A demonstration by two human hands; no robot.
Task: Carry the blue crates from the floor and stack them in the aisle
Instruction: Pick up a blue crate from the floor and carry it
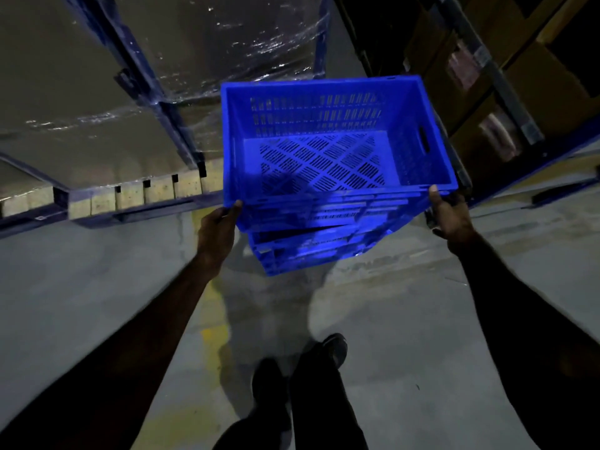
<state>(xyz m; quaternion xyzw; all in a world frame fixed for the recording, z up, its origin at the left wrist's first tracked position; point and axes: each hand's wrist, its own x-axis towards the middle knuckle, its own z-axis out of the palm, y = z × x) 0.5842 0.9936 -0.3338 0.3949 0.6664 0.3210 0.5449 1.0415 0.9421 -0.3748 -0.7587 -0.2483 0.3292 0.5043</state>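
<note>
A grey concrete floor [406, 319] fills the lower half of the view, dim and marked by a worn yellow line [211, 332] running toward the person. On the left stands a blue rack frame [168, 125] holding a large load wrapped in shiny plastic film [246, 43], with a row of pale wooden blocks [156, 190] along its lower beam. On the right, another rack carries brown cardboard cartons [535, 76].

Between the two racks, in the aisle, a blue crate [324, 138] is held level above the floor, its open top toward the camera, showing slotted walls and a slotted bottom. Directly beneath it a second blue crate [311, 254] is partly visible, turned slightly askew to the upper one; whether the two touch cannot be told.

The left hand [217, 232] has its grip on the near left corner of the upper crate, fingers curled under the rim and thumb up at the edge. The right hand [449, 212] has its grip on the near right corner, thumb resting on top of the rim and fingers wrapped below. The crate thus lies between the two hands and just beyond them.

At the bottom, the person's dark trousers and shoes [334, 349] stand on the floor.
</note>
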